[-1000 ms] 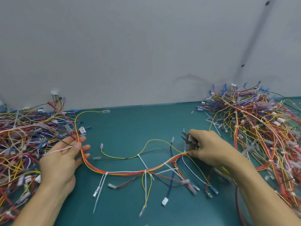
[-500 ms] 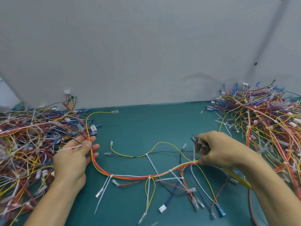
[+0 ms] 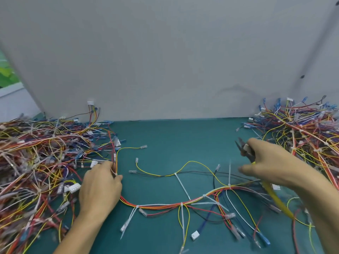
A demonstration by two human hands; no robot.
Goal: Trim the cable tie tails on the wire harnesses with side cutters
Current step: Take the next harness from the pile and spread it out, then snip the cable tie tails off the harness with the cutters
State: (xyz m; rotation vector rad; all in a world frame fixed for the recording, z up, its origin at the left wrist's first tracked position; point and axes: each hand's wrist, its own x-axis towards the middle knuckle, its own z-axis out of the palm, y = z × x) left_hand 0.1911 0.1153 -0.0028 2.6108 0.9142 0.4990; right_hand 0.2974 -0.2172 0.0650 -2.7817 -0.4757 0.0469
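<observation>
A wire harness (image 3: 165, 205) of red, orange and yellow wires lies curved across the green mat, with several white cable tie tails sticking out; one tail (image 3: 229, 173) stands upright near my right hand. My left hand (image 3: 101, 187) pinches the harness at its left end beside the left pile. My right hand (image 3: 269, 162) grips yellow-handled side cutters (image 3: 243, 148), held above the mat with the jaws apart and pointing up-left; nothing is between the jaws.
A big tangled pile of harnesses (image 3: 40, 162) covers the left of the green mat (image 3: 183, 140), and another pile (image 3: 308, 136) fills the right. A grey wall panel (image 3: 165, 61) rises right behind the mat.
My right hand has let go of the harness and lifted up and to the right with the cutters. My left hand's fingers have closed onto the wires at the harness's left end.
</observation>
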